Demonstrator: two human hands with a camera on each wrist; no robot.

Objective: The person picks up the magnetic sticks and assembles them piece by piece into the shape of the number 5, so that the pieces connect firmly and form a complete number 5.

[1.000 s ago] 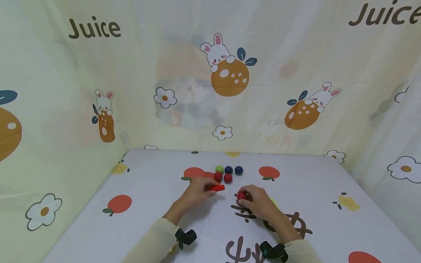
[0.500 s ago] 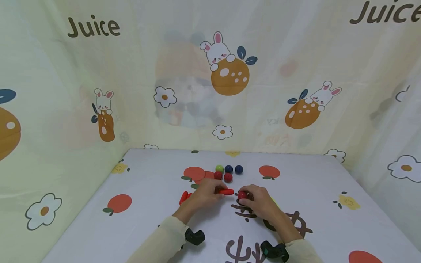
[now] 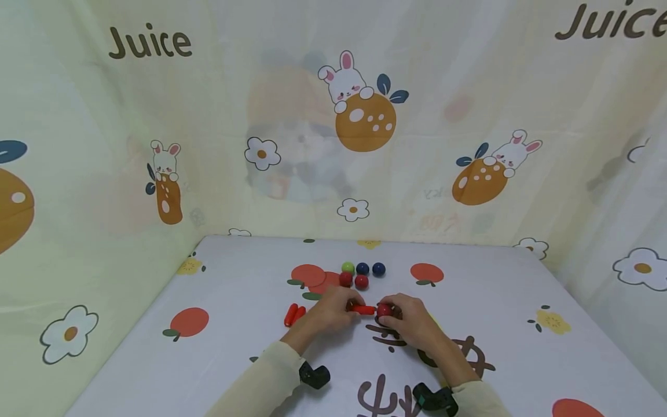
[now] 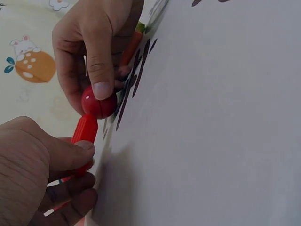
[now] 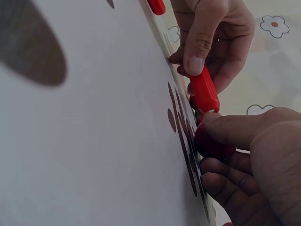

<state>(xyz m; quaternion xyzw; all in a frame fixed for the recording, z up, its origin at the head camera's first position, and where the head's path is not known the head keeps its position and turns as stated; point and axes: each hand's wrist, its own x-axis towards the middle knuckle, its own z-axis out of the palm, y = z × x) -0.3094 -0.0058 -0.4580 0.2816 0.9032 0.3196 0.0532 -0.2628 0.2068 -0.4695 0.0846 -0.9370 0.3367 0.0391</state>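
Observation:
My left hand (image 3: 333, 308) pinches a short ribbed red rod (image 4: 85, 128) between thumb and fingers. Its free end points at a shiny dark red ball (image 4: 99, 102), which the thumb and fingers of my right hand (image 3: 414, 319) grip just over the table. Rod tip and ball meet end to end in the left wrist view. From the right wrist, a small pale hole shows in the rod's end, right beside my right thumb. Part of the ball is hidden behind that thumb.
Two more red rods (image 3: 291, 314) lie left of my left hand. Beyond both hands sit a green ball (image 3: 347, 267), two dark blue balls (image 3: 378, 269) and two red balls (image 3: 361, 282). An orange piece with a green end (image 4: 132, 46) lies behind my right hand.
My left hand has moved right and a little nearer to me, bringing the rod up to the red ball. The two rods behind it have come into view. My right hand stays almost still.

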